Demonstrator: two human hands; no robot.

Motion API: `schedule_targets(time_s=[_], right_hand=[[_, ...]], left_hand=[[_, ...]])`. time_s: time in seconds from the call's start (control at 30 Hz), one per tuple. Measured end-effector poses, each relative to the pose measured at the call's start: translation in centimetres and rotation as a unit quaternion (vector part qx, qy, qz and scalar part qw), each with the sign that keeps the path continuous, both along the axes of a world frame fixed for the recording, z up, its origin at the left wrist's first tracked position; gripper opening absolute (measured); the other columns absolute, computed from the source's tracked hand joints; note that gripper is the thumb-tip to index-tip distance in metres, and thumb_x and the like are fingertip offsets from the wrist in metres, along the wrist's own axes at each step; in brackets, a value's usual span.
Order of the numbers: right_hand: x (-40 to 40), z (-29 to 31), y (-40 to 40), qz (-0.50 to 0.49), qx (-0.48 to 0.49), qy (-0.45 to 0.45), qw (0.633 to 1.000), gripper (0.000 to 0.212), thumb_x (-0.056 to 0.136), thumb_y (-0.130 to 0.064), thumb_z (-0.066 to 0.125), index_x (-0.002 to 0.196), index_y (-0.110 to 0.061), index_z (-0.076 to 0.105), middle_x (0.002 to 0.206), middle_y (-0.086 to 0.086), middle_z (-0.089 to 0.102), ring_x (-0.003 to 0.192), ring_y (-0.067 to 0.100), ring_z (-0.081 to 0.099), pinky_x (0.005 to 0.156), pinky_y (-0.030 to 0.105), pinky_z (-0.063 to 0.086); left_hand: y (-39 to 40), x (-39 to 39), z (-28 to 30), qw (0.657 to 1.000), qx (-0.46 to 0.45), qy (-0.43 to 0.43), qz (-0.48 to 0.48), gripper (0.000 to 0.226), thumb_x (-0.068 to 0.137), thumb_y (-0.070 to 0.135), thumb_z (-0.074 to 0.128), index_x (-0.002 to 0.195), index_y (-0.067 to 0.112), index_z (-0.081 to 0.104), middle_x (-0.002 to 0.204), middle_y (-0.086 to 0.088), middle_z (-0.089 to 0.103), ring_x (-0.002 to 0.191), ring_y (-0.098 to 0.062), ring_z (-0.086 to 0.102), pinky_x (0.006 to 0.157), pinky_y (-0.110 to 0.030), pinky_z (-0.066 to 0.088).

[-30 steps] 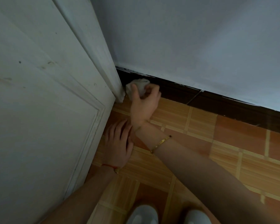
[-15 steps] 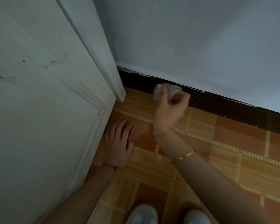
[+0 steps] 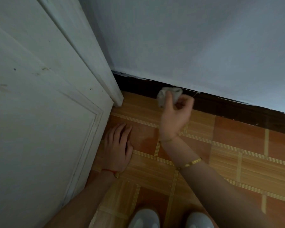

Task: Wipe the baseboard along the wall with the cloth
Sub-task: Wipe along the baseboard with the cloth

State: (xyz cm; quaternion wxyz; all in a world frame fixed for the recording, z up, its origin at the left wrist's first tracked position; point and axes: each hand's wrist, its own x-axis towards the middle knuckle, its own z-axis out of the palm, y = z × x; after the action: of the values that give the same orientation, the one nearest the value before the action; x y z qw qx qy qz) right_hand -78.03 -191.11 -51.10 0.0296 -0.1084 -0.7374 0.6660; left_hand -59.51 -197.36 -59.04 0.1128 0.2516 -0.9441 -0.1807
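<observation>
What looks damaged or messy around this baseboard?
Wall paint runs ragged along the top edge of the dark baseboard, with white flecks on it. The white door carries dark scuffs and specks. Nothing looks spilled on the floor.

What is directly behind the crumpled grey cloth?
The crumpled grey cloth, held in the right hand, sits against the dark brown baseboard below the white wall. The baseboard patch behind it is covered.

A crumpled pale grey cloth point(image 3: 169, 94) pressed against the dark brown baseboard point(image 3: 229, 108), which ran along the foot of the wall.
</observation>
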Motion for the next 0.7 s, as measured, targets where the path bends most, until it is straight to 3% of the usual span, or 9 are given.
schedule_targets(time_s=[0.17, 0.23, 0.33, 0.5, 0.57, 0.7], right_hand=[[-0.8, 0.7, 2.5, -0.025, -0.017, 0.020, 0.999, 0.027, 0.083, -0.027, 0.075, 0.097, -0.013, 0.056, 0.102, 0.016, 0.060, 0.090, 0.024, 0.060, 0.073, 0.028, 0.054], [-0.3, 0.8, 1.0, -0.015, -0.005, 0.016, 1.000, 0.027, 0.082, -0.029, 0.075, 0.095, -0.013, 0.057, 0.099, 0.013, 0.060, 0.087, 0.017, 0.059, 0.071, 0.021, 0.051], [1.1, 1.1, -2.4, 0.036, 0.010, 0.013, 0.999, 0.027, 0.079, -0.029, 0.078, 0.092, -0.016, 0.059, 0.096, 0.004, 0.059, 0.085, 0.014, 0.058, 0.075, 0.023, 0.049], [2.7, 0.5, -6.0, 0.131, 0.039, 0.030, 0.990, 0.025, 0.074, -0.015, 0.082, 0.087, -0.008, 0.062, 0.091, 0.005, 0.057, 0.075, 0.009, 0.050, 0.067, 0.003, 0.035], [2.1, 0.3, -5.1, 0.117, 0.037, 0.027, 0.992, 0.023, 0.075, -0.017, 0.081, 0.088, -0.010, 0.062, 0.090, 0.004, 0.058, 0.077, 0.010, 0.052, 0.069, 0.010, 0.040], [0.4, -0.7, -0.5, 0.035, 0.039, 0.010, 0.999, 0.022, 0.077, -0.022, 0.078, 0.091, -0.014, 0.063, 0.091, 0.006, 0.063, 0.083, 0.014, 0.058, 0.078, 0.036, 0.051]], left_hand=[[0.0, 0.1, 0.0, 1.000, 0.001, 0.002, 0.001, 0.052, 0.094, 0.022, 0.043, 0.143, 0.011, 0.052, 0.148, -0.011, 0.049, 0.137, -0.028, 0.041, 0.115, -0.050, 0.032], [0.1, 0.0, 0.1, 1.000, -0.004, 0.008, 0.000, 0.051, 0.093, 0.022, 0.043, 0.142, 0.011, 0.053, 0.147, -0.012, 0.050, 0.135, -0.028, 0.042, 0.115, -0.049, 0.032], [0.1, 0.0, -0.1, 1.000, -0.010, 0.006, -0.001, 0.051, 0.093, 0.022, 0.043, 0.142, 0.010, 0.054, 0.146, -0.012, 0.050, 0.134, -0.029, 0.042, 0.114, -0.050, 0.032], [0.1, 0.0, -0.3, 1.000, -0.022, 0.004, -0.003, 0.049, 0.093, 0.022, 0.042, 0.140, 0.009, 0.053, 0.145, -0.014, 0.052, 0.132, -0.031, 0.044, 0.111, -0.051, 0.034], [0.1, 0.0, -0.1, 1.000, -0.020, -0.002, -0.005, 0.051, 0.094, 0.022, 0.042, 0.142, 0.010, 0.053, 0.147, -0.013, 0.051, 0.133, -0.031, 0.043, 0.113, -0.050, 0.034], [0.2, 0.1, -0.1, 1.000, -0.016, 0.006, 0.001, 0.052, 0.093, 0.022, 0.042, 0.143, 0.010, 0.053, 0.147, -0.012, 0.050, 0.134, -0.029, 0.042, 0.114, -0.048, 0.031]])
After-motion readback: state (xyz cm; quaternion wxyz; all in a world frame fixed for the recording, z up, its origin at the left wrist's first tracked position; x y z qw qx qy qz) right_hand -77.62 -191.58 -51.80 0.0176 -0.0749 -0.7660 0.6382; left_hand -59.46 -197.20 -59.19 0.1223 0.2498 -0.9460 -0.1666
